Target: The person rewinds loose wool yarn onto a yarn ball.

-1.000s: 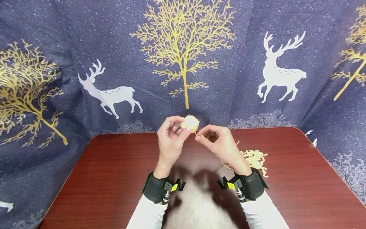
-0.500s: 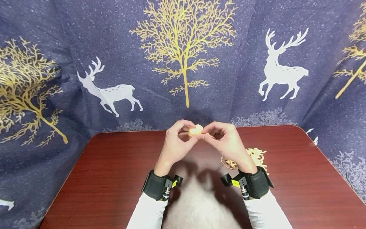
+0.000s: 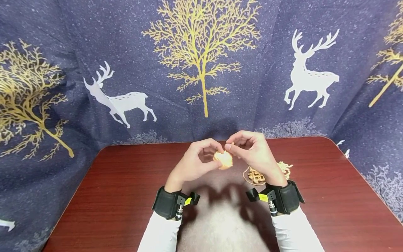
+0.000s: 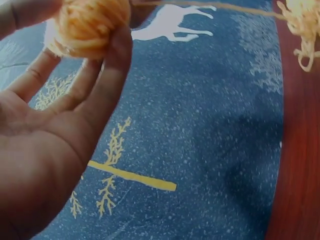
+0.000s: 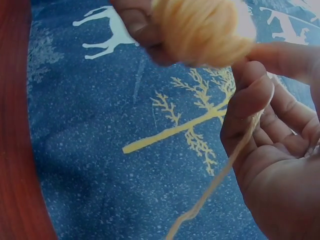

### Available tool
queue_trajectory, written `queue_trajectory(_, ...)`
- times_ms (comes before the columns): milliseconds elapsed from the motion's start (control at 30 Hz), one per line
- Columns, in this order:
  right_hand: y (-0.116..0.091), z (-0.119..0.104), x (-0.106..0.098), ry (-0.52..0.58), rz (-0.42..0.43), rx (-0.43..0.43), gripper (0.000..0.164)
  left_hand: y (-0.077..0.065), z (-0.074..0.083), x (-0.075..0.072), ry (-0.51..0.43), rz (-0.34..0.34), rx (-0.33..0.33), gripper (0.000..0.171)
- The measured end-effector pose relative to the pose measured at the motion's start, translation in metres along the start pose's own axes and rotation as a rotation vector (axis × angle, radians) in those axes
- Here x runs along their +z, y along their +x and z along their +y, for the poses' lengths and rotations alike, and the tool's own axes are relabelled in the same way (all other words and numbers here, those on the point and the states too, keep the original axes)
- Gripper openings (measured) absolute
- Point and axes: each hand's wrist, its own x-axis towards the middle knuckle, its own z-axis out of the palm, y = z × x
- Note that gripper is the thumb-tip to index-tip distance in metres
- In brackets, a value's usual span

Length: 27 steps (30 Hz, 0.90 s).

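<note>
A small pale-orange ball of yarn (image 3: 223,160) is held up over the far part of the table, between the fingertips and thumb of my left hand (image 3: 197,159). Its wound strands show clearly in the left wrist view, where the ball of yarn (image 4: 90,27) sits at the fingertips. Just to the right and slightly higher, my right hand (image 3: 253,152) pinches the yarn strand (image 5: 212,182) between thumb and index finger. In the right wrist view that strand runs down from the pinch, away from the ball.
Loose tangled yarn (image 3: 256,176) lies on the red-brown table (image 3: 126,182), partly hidden behind my right wrist. A dark blue cloth (image 3: 176,87) with gold trees and white deer hangs behind the table's far edge.
The ball of yarn has moved right and a little nearer in my left hand. My right hand has shifted from the ball's lower right to its upper right, still pinching the strand.
</note>
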Motion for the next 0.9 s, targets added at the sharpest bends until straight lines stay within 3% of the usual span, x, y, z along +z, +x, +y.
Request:
queue_trajectory(133,0.0,0.0,0.001,0.028,-0.035,0.023,0.008,0.0,0.002,-0.002,-0.183,-0.024,0.072,0.027)
queue_trajectory(233,0.001,0.002,0.002,0.076,-0.056,0.031,0.008,0.001,0.005,-0.002,-0.266,0.034,0.113,0.031)
queue_trajectory(333,0.001,0.004,0.004,0.082,-0.066,0.029,0.008,0.001,0.007,0.0,-0.32,0.175,0.129,0.026)
queue_trajectory(533,0.002,0.003,0.013,-0.053,-0.058,0.044,0.007,0.005,0.007,0.002,-0.435,0.494,0.125,0.033)
queue_trajectory(633,0.001,0.0,0.015,-0.079,-0.069,0.062,0.007,0.007,0.003,0.001,-0.321,0.608,0.108,0.026)
queue_trajectory(700,0.001,-0.001,0.016,-0.093,-0.077,0.062,0.006,0.009,0.0,0.001,-0.198,0.645,0.084,0.026)
queue_trajectory(800,0.0,-0.002,0.017,-0.116,-0.081,0.053,0.006,0.008,-0.004,0.0,0.001,0.628,0.053,0.028)
queue_trajectory(900,0.0,-0.004,0.016,-0.131,-0.078,0.033,0.006,0.007,-0.009,-0.001,0.177,0.56,0.037,0.028)
